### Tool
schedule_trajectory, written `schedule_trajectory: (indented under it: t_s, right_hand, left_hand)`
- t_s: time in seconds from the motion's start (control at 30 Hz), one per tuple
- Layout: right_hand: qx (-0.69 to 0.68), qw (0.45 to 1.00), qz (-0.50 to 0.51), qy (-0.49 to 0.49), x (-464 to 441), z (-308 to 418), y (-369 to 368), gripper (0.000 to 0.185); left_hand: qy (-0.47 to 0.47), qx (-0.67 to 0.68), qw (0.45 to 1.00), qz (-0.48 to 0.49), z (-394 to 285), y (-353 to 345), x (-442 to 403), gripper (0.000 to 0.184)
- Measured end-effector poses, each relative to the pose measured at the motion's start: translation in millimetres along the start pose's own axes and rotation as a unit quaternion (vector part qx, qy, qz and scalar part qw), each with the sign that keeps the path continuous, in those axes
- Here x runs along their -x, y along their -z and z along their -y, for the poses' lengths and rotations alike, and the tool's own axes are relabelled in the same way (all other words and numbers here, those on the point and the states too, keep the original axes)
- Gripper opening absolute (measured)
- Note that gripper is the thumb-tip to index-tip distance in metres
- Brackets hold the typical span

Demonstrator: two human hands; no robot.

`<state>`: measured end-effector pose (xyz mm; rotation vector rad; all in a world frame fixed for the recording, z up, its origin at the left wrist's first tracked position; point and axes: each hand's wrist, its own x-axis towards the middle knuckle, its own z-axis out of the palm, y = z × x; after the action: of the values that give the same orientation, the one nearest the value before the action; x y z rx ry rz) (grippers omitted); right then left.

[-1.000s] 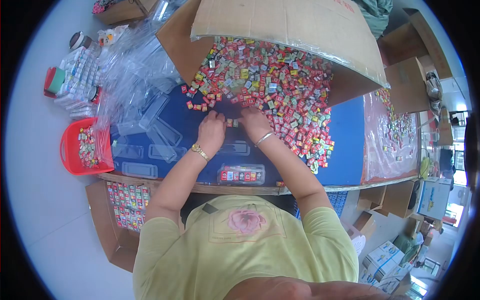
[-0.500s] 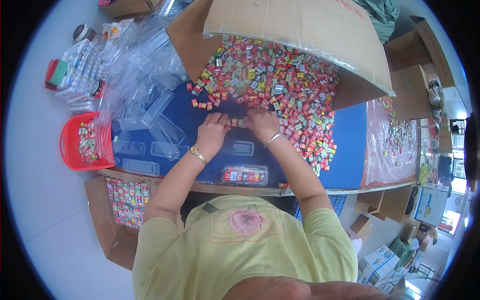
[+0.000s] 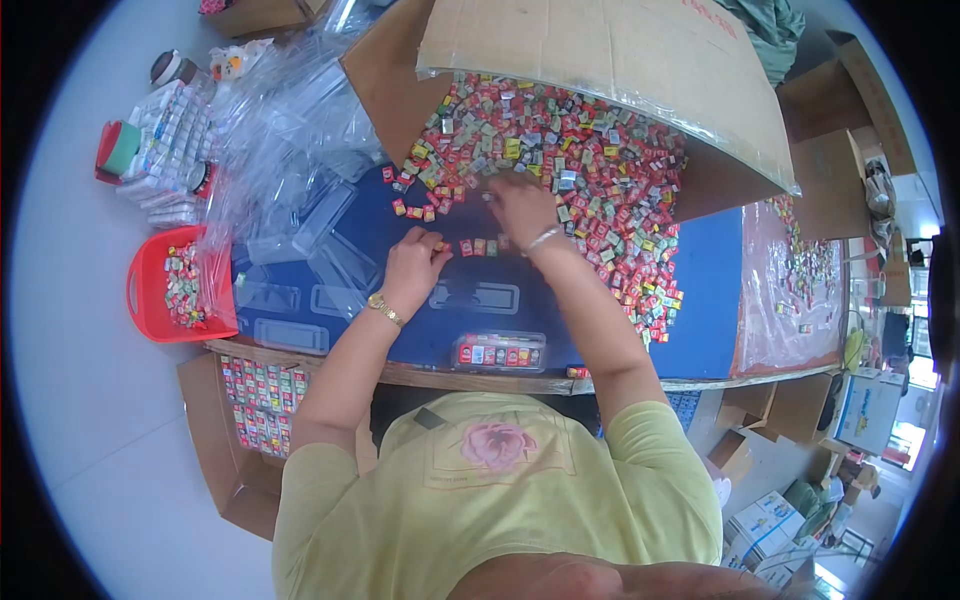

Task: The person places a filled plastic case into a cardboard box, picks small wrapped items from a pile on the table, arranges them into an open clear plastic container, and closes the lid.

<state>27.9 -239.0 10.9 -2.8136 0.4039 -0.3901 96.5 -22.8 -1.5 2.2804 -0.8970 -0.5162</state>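
Observation:
My left hand pinches a small red-and-yellow block between thumb and fingertips, at the left end of a short row of similar blocks on the blue table surface. My right hand is at the near edge of a large heap of small printed blocks, its fingers bent around a small pale block. The heap spills from a tipped cardboard box. Below the row lies a clear plastic tray. Nearer me, a clear case holds a row of blocks.
More clear plastic trays are piled at the left. A red basket with blocks stands beyond the table's left end. Below it, a carton contains packed rows. On the right, plastic sheeting carries more blocks.
My right hand has left the row and moved up to the heap. My left hand has moved slightly left and down, holding a block. More of the row and the tray below now show.

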Motion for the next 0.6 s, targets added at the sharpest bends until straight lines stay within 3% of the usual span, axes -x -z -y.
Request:
schedule_trajectory:
  t_s: [0.03,0.13,0.23,0.37,0.6]
  right_hand:
    - [0.003,1.0,0.004,0.0,11,-6,7,0.027]
    - [-0.024,0.998,0.041,-0.045,35,-15,25,0.021]
    - [-0.006,0.98,0.118,-0.162,56,-5,26,0.021]
    - [0.031,0.989,0.109,-0.098,68,3,15,0.022]
    - [-0.04,0.995,0.029,-0.084,57,-21,10,0.017]
  left_hand:
    - [0.001,0.005,1.0,0.001,2,-4,0,0.031]
    - [-0.164,-0.059,0.981,-0.085,6,-18,-7,0.032]
    - [-0.166,-0.058,0.981,-0.078,5,-18,-4,0.034]
    - [-0.166,-0.066,0.98,-0.085,2,-17,2,0.034]
    - [-0.166,-0.072,0.981,-0.073,-1,-11,-1,0.032]
